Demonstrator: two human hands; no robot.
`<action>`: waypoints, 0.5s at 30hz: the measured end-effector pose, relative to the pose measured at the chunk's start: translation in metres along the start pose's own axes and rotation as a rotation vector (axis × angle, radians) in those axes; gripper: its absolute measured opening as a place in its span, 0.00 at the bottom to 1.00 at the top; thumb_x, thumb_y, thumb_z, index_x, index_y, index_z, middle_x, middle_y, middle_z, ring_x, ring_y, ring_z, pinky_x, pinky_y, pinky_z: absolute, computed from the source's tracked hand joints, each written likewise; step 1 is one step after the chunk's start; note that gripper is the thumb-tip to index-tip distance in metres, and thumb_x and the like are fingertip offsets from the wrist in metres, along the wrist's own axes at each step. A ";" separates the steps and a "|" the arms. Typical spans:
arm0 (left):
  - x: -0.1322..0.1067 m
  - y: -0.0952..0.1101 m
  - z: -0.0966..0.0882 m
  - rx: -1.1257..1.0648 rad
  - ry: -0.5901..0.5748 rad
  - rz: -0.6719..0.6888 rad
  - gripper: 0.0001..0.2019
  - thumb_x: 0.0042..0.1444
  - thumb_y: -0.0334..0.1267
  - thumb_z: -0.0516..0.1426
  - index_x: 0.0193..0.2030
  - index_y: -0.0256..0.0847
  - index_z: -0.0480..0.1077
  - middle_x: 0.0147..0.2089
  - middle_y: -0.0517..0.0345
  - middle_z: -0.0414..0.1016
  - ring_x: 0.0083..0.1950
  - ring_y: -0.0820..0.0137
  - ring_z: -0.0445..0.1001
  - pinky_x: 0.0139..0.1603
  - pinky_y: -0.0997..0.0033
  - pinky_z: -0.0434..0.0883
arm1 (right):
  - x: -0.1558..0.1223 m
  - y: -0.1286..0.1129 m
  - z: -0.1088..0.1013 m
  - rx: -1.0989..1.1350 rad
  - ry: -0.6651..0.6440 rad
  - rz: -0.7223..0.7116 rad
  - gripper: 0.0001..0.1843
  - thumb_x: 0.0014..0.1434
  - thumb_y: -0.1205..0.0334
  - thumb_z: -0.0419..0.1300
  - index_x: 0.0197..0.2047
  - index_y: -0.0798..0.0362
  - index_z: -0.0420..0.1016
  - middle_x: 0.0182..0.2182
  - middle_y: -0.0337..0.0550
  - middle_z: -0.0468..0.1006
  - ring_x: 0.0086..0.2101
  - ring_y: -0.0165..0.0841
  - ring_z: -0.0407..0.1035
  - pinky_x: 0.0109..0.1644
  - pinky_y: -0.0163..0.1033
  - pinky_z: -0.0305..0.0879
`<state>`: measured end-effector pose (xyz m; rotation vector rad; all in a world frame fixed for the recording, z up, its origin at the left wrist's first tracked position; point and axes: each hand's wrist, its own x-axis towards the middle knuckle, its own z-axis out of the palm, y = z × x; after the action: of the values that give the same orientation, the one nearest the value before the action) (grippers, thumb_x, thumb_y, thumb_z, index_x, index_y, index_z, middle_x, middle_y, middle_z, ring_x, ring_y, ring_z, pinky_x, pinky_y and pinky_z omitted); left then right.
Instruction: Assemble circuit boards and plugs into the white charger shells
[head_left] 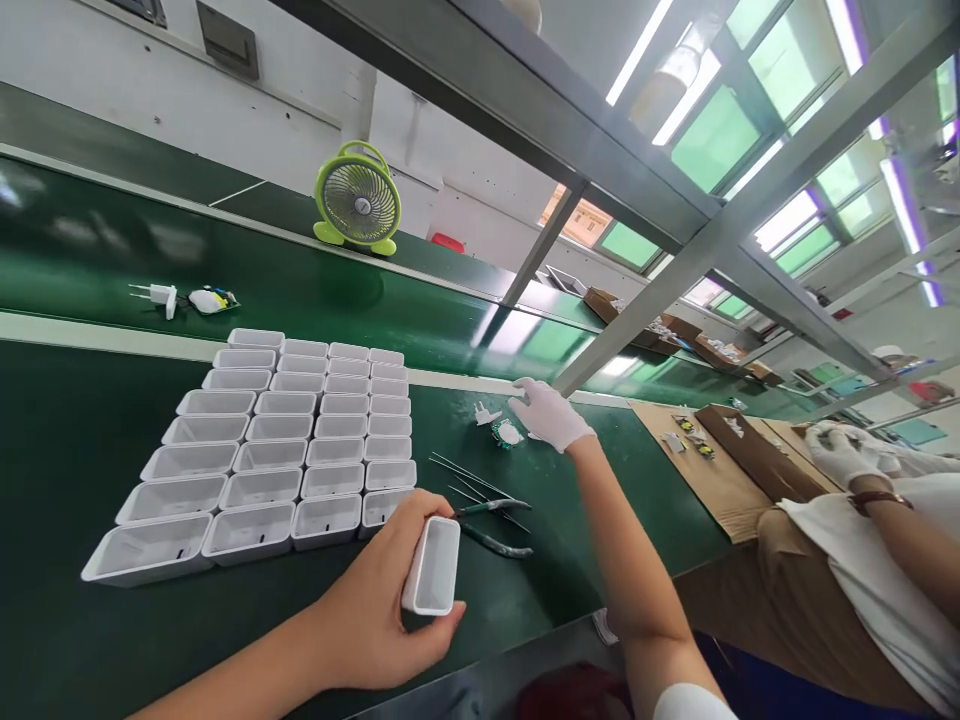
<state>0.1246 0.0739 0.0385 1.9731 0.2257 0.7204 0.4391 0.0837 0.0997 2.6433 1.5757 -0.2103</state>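
My bare left hand (375, 600) is closed round a white plastic shell (433, 565), open side up, just above the green table near its front edge. My right hand (546, 412), in a white glove, reaches far out to the conveyor's edge. Its fingers rest curled next to a white plug piece (485, 412) and a small circuit board with a white part (508, 433); whether they grip anything is hidden. Several white shells (262, 455) stand in neat rows to the left.
Tweezers and thin rods (487, 505) lie between my hands. A plug and board (187, 298) ride the green belt. A green fan (358, 198) stands behind. A seated person with gloved hands (844, 450) works at cardboard sheets (720, 470) on the right. A metal frame crosses overhead.
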 end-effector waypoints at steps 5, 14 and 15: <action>0.002 -0.002 -0.003 -0.020 -0.006 0.061 0.26 0.54 0.31 0.59 0.57 0.46 0.53 0.46 0.56 0.63 0.35 0.71 0.66 0.33 0.72 0.68 | -0.003 -0.008 0.037 0.064 -0.001 0.133 0.29 0.58 0.40 0.64 0.46 0.60 0.78 0.45 0.60 0.81 0.49 0.49 0.75 0.57 0.49 0.66; 0.008 -0.005 -0.010 0.073 0.167 0.015 0.30 0.58 0.38 0.67 0.64 0.51 0.61 0.59 0.50 0.67 0.56 0.60 0.72 0.49 0.67 0.76 | -0.037 -0.006 0.011 0.583 0.227 -0.028 0.32 0.65 0.38 0.52 0.63 0.50 0.66 0.56 0.51 0.77 0.56 0.43 0.73 0.59 0.49 0.71; 0.008 -0.006 -0.010 0.096 0.198 0.009 0.31 0.57 0.39 0.68 0.64 0.51 0.61 0.60 0.49 0.67 0.58 0.59 0.71 0.50 0.66 0.76 | -0.049 -0.008 0.006 0.735 0.296 -0.115 0.33 0.67 0.37 0.48 0.67 0.47 0.61 0.61 0.49 0.73 0.60 0.41 0.70 0.61 0.48 0.71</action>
<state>0.1261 0.0880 0.0401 1.9937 0.3769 0.9273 0.4084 0.0437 0.1008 3.2362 2.0649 -0.5128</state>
